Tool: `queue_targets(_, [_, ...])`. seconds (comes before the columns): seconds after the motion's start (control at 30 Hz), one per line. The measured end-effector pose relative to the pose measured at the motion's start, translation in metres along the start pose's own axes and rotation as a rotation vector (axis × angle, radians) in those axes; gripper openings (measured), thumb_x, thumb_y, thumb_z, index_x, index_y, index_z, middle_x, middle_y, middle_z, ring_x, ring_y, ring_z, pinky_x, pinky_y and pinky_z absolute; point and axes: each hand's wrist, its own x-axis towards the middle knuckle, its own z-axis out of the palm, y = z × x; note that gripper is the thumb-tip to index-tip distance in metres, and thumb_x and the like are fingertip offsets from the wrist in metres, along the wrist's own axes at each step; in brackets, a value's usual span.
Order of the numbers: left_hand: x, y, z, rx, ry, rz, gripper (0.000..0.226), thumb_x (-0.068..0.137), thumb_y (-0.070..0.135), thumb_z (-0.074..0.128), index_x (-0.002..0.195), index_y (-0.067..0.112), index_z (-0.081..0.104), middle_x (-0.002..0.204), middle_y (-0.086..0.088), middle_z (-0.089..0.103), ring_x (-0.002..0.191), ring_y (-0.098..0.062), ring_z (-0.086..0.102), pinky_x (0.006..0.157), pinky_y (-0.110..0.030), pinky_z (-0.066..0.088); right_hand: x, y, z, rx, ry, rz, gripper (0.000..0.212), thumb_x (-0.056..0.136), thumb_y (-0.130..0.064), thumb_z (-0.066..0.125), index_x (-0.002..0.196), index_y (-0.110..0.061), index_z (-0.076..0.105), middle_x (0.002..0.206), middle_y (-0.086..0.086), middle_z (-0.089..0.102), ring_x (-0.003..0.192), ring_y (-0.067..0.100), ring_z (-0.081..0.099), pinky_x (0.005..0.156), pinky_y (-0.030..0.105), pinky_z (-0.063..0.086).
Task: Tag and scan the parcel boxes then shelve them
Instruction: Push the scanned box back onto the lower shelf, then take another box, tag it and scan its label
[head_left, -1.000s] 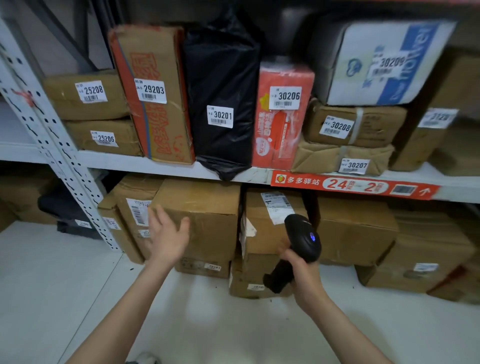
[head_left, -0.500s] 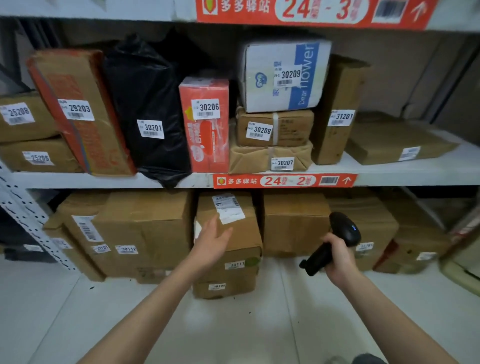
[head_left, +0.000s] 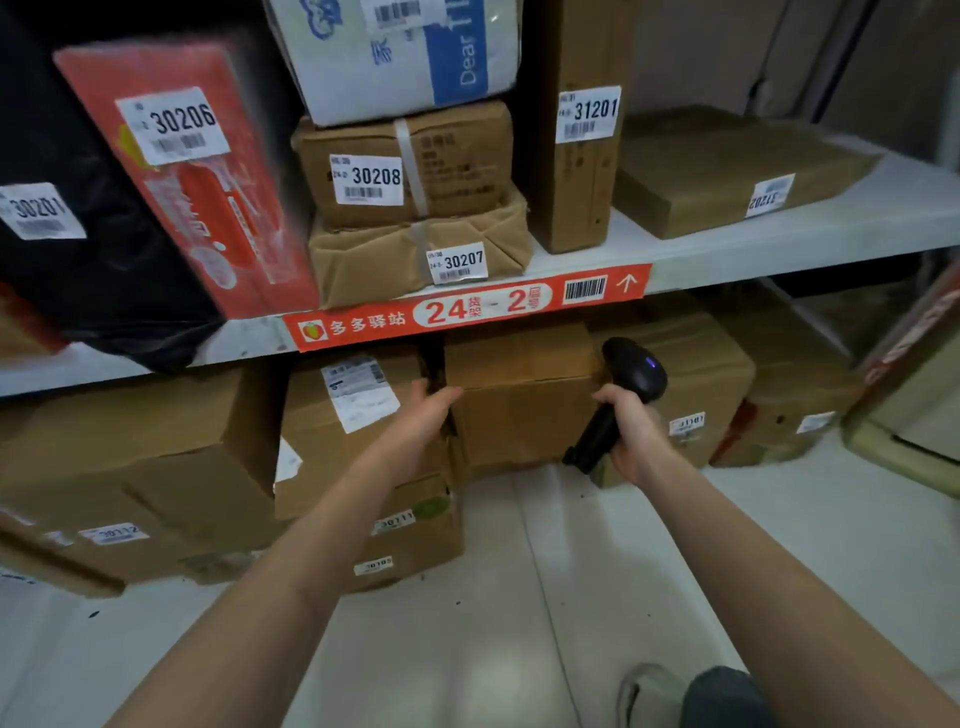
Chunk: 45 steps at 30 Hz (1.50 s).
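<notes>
**Left hand at floor-level box, scanner in right**

Plain brown box (head_left: 519, 400) on the floor (head_left: 493, 623) under shelf (head_left: 779, 244) label 24-2. Left hand (head_left: 415, 421) open, fingers at the box's upper-left edge; contact probable, blurred. Right hand (head_left: 631, 436), just right of it, gripping black scanner (head_left: 618, 400). Labelled parcels above.

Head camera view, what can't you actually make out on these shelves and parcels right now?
- White and blue box, head view: top and most of its label cut off by the frame's upper edge.
- Black plastic-wrapped parcel: motion blur smears its barcode.
- Plain brown cardboard box on the lower level: no tag visible; the left hand covers its left edge.
- Black handheld scanner: the right hand hides its trigger.
</notes>
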Motion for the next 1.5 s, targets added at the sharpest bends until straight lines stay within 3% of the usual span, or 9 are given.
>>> queue_targets(0.2, [0.046, -0.012, 0.024, -0.143, -0.058, -0.07, 0.082, 0.083, 0.049, 0.062, 0.15, 0.029, 0.018, 0.156, -0.001, 0.025, 0.142, -0.026, 0.024, 0.116, -0.046, 0.023, 0.036, 0.004, 0.008, -0.005, -0.018, -0.033, 0.031, 0.081, -0.008, 0.062, 0.109, -0.011, 0.05, 0.089, 0.005, 0.053, 0.088, 0.019, 0.053, 0.087, 0.035, 0.043])
queue_targets(0.43, [0.046, -0.028, 0.041, -0.191, -0.102, -0.005, 0.088, 0.091, 0.031, 0.059, 0.152, 0.028, -0.003, 0.16, 0.001, 0.007, 0.146, -0.024, 0.011, 0.117, -0.043, 0.013, 0.045, 0.011, 0.006, -0.036, -0.043, -0.061, 0.041, 0.075, -0.01, 0.064, 0.113, -0.014, 0.051, 0.106, 0.009, 0.057, 0.106, 0.027, 0.054, 0.099, 0.043, 0.044])
queue_targets(0.67, [-0.001, -0.046, 0.053, -0.218, -0.162, 0.021, 0.104, 0.067, 0.043, 0.065, 0.151, 0.034, 0.004, 0.158, 0.004, 0.016, 0.144, -0.024, 0.018, 0.117, -0.051, 0.016, 0.011, 0.011, -0.026, 0.064, -0.05, -0.006, 0.033, 0.075, -0.007, 0.058, 0.108, -0.01, 0.055, 0.102, 0.012, 0.056, 0.097, 0.029, 0.055, 0.082, 0.042, 0.049])
queue_targets(0.8, [-0.032, -0.055, 0.048, -0.175, -0.139, 0.025, 0.091, 0.079, 0.034, 0.064, 0.151, 0.033, 0.008, 0.157, 0.0, 0.018, 0.143, -0.025, 0.02, 0.117, -0.05, 0.019, -0.023, 0.009, -0.041, 0.082, -0.066, 0.015, 0.023, 0.077, -0.004, 0.056, 0.099, -0.011, 0.055, 0.109, 0.015, 0.056, 0.108, 0.033, 0.054, 0.1, 0.051, 0.043])
queue_targets(1.0, [-0.086, -0.046, 0.03, -0.142, -0.08, 0.046, 0.09, 0.074, 0.045, 0.06, 0.15, 0.035, 0.014, 0.158, 0.002, 0.016, 0.144, -0.026, 0.016, 0.114, -0.056, 0.019, -0.088, -0.009, -0.052, -0.057, -0.057, -0.003, 0.022, 0.078, -0.002, 0.056, 0.098, -0.013, 0.055, 0.101, 0.011, 0.055, 0.098, 0.028, 0.052, 0.098, 0.046, 0.044])
queue_targets(1.2, [-0.139, -0.031, 0.008, -0.107, -0.001, 0.145, 0.081, 0.07, 0.049, 0.055, 0.146, 0.034, 0.028, 0.154, 0.0, 0.022, 0.139, -0.031, 0.024, 0.111, -0.056, 0.027, -0.156, -0.037, -0.073, -0.156, -0.138, -0.048, 0.021, 0.078, -0.007, 0.055, 0.096, -0.017, 0.055, 0.102, 0.011, 0.055, 0.095, 0.027, 0.05, 0.081, 0.042, 0.043])
queue_targets(1.3, [-0.158, -0.031, 0.0, -0.125, -0.014, 0.174, 0.071, 0.08, 0.047, 0.054, 0.145, 0.033, 0.03, 0.152, -0.002, 0.022, 0.135, -0.03, 0.03, 0.11, -0.052, 0.031, -0.184, -0.036, -0.087, -0.195, -0.168, -0.051, 0.019, 0.078, -0.008, 0.054, 0.096, -0.012, 0.054, 0.097, 0.012, 0.05, 0.088, 0.024, 0.048, 0.074, 0.037, 0.042])
queue_targets(1.43, [-0.195, -0.063, -0.013, -0.135, -0.059, 0.037, 0.064, 0.081, 0.048, 0.055, 0.139, 0.027, 0.039, 0.146, -0.003, 0.03, 0.125, -0.029, 0.041, 0.104, -0.047, 0.039, -0.214, -0.004, -0.109, -0.213, -0.233, 0.067, 0.014, 0.078, -0.005, 0.05, 0.091, -0.007, 0.055, 0.084, 0.013, 0.051, 0.078, 0.024, 0.048, 0.07, 0.035, 0.043])
queue_targets(1.5, [-0.217, -0.093, -0.023, -0.17, -0.086, -0.063, 0.051, 0.088, 0.044, 0.053, 0.133, 0.023, 0.044, 0.13, -0.002, 0.046, 0.11, -0.02, 0.049, 0.094, -0.042, 0.044, -0.226, 0.023, -0.115, -0.268, -0.241, 0.131, 0.012, 0.078, -0.005, 0.051, 0.089, -0.006, 0.055, 0.08, 0.014, 0.052, 0.075, 0.025, 0.049, 0.067, 0.034, 0.044])
